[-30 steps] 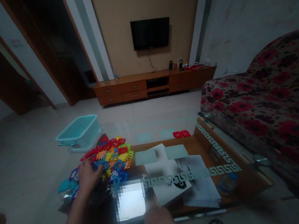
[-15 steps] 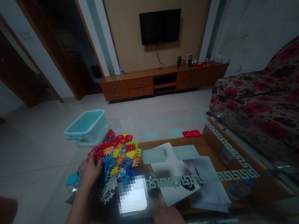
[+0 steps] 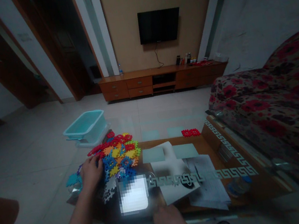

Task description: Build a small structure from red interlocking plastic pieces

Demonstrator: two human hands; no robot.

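A heap of interlocking plastic puzzle pieces [image 3: 117, 158] in red, orange, yellow, blue, green and white lies on the left of the glass table. My left hand [image 3: 91, 172] rests at its left edge, thumb and fingers apart and touching the pieces; the fingertips are partly hidden. My right hand [image 3: 168, 220] is closed at the table's front edge, and what it holds, if anything, is out of sight. Between the hands lies a bright pixelated rectangle [image 3: 134, 196]. Farther right, some joined red pieces [image 3: 190, 132] lie flat on the glass.
A turquoise plastic tub [image 3: 86, 125] stands behind the heap. Paper sheets [image 3: 204, 179] and a plastic bottle [image 3: 239, 187] show at the table's right part, under or on the glass. A flowered sofa [image 3: 275, 101] borders the right side. A low TV cabinet [image 3: 139, 85] stands along the wall.
The view has shifted very slightly. Both hands stay in nearly the same places, and the heap looks unchanged.
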